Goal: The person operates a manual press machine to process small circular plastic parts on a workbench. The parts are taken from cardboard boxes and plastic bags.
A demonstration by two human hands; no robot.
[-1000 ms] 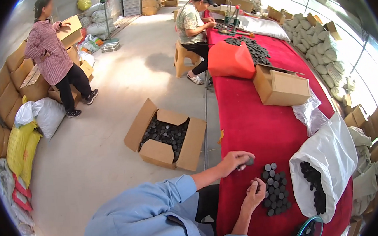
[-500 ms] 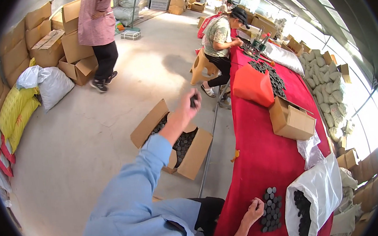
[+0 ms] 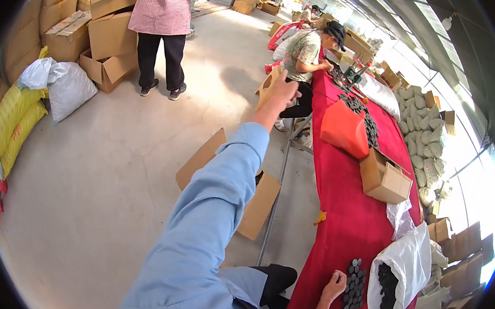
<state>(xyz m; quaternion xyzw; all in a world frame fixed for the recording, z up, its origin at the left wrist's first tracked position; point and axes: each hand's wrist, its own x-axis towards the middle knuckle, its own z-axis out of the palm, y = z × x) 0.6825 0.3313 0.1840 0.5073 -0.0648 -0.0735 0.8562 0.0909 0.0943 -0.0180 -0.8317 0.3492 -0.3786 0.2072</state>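
Observation:
My left arm, in a blue sleeve, reaches far forward past the carton on the floor. At its end my left hand (image 3: 286, 90) is raised near the seated co-worker's stool, with one finger partly extended and the others curled; its palm side is hidden. My right hand (image 3: 333, 286) rests by the red-covered table with fingers curled together; I cannot make out anything in it. Beside it lies a patch of small black discs (image 3: 354, 287). A white sack (image 3: 408, 258) lies open to the right, with black pieces in its mouth. My arm mostly covers the open carton (image 3: 202, 157).
The red-covered table (image 3: 343, 216) runs forward, bearing a cardboard box (image 3: 384, 176), an orange-red bag (image 3: 343, 127) and a black heap (image 3: 365, 114). One co-worker (image 3: 303, 53) sits at its far end; another person (image 3: 162, 40) stands near cartons. Sacks (image 3: 71, 86) line the left.
My left hand has moved forward and right, away from above the carton; the dark piece seen in it before no longer shows. The standing person has shifted right in view. My right hand stays beside the discs.

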